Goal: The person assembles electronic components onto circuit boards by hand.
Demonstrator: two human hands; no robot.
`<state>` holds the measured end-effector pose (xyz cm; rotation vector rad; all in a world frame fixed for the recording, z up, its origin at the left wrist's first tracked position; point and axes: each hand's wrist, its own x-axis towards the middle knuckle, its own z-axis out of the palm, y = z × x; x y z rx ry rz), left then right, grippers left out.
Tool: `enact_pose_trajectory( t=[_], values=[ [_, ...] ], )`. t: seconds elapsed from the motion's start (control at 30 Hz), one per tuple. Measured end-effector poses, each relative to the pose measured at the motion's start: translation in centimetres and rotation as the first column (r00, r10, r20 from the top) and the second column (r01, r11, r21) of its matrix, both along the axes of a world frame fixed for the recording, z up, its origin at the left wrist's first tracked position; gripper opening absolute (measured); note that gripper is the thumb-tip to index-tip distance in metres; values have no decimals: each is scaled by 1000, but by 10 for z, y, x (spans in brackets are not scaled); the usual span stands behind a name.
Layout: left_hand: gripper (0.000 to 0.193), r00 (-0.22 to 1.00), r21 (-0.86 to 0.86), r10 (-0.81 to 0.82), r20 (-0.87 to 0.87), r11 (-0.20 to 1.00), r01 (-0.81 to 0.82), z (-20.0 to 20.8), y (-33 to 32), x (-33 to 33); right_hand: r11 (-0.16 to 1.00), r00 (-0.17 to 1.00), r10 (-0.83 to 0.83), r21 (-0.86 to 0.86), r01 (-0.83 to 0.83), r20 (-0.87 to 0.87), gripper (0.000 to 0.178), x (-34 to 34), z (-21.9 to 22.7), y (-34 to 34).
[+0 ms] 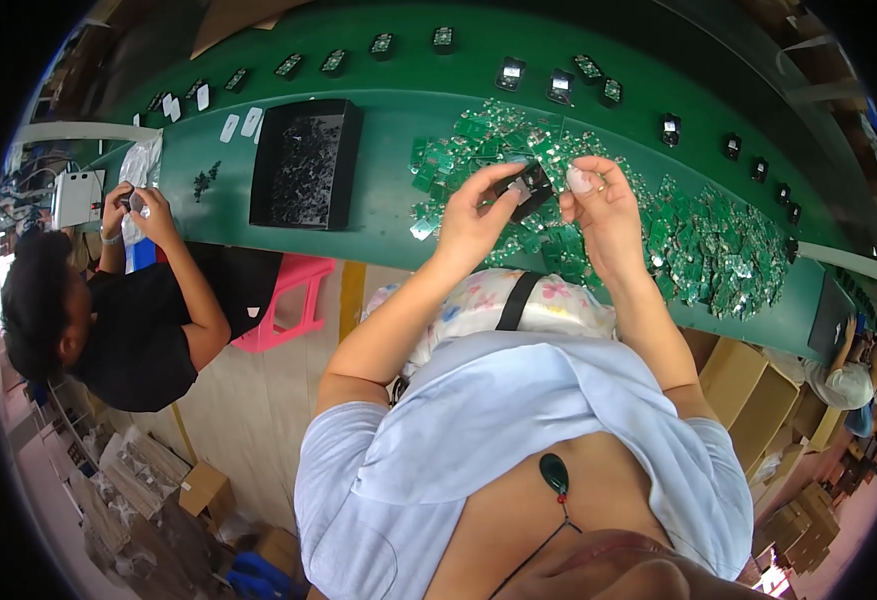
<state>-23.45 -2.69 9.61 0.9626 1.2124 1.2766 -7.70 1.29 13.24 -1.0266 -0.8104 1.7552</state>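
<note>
A long green counter (pixel 389 185) runs from left to right across the scene, with a raised green strip (pixel 519 38) along its far side. At the left, a co-worker (pixel 139 335) in a black top sits at the counter with both hands raised around a small dark thing. A large, loose heap of green circuit boards (pixel 724 255) spreads over the counter from the middle to the right, lying beneath and around the person's hands. Left of the heap stands a black tray (pixel 342 170) with small dark parts inside, and a pink stool (pixel 304 300) stands on the near side of the counter, by the co-worker.

The left hand (pixel 479 212) is partly closed, thumb and fingers pinching a black housing (pixel 532 190) that is tilted above the heap. The right hand (pixel 604 205) is just to its right, fingers curled and thumb close to the forefinger; whether it grips anything, I cannot tell. More black housings (pixel 561 86) stand spaced out along the far strip, some with green boards showing. White flat pieces (pixel 251 122) lie far left of the tray, and a little cluster of black bits (pixel 207 181) lies nearer.
</note>
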Motion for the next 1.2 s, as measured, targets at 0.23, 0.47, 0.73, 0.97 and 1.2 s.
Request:
enact_pose_trajectory(
  t=[0.23, 0.47, 0.73, 0.97, 1.2],
  values=[
    [29, 999, 38, -30, -15, 999, 31, 1, 0, 5, 1000, 998, -12, 17, 11, 54, 17, 6, 5, -8],
    [30, 994, 55, -37, -103, 998, 43, 1, 0, 7, 1000, 999, -15, 13, 15, 43, 17, 9, 4, -10],
    [32, 984, -15, -22, 179, 1000, 25, 9, 0, 13, 993, 980, -27, 120, 3, 197, 18, 7, -5, -24],
    [28, 999, -155, -32, -22, 988, 28, 16, -3, 23, 804, 681, -356, 581, -126, 640, 24, 9, -5, -33],
    [29, 957, 80, -56, -286, 993, 82, 24, -10, 30, 792, 731, -267, 575, -204, 628, 21, 12, 6, -25]
  ],
)
